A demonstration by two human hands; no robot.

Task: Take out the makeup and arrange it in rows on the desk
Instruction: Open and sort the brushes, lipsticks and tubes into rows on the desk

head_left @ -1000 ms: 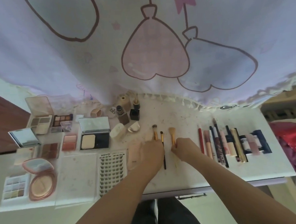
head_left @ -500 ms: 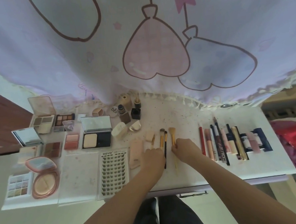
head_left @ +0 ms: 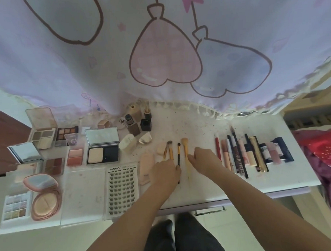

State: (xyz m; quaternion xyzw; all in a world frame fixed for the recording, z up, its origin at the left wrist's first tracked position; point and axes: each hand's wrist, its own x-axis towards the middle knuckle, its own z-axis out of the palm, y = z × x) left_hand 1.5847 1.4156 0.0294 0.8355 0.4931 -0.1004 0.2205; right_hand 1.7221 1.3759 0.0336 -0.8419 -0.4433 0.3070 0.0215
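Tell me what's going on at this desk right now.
A person is laying out makeup on a white desk. Both hands are at a small group of brushes in the middle: the left hand is over the handles of two gold brushes, the right hand is at the pale brush. Palettes and compacts lie to the left, a row of lip pencils and tubes to the right.

makeup brushes [head_left: 178, 152] side by side, desk [head_left: 202, 188] centre

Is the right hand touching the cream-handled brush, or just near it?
Touching. The head view shows the right hand with fingertips lying against the cream-handled brush, no gap visible.
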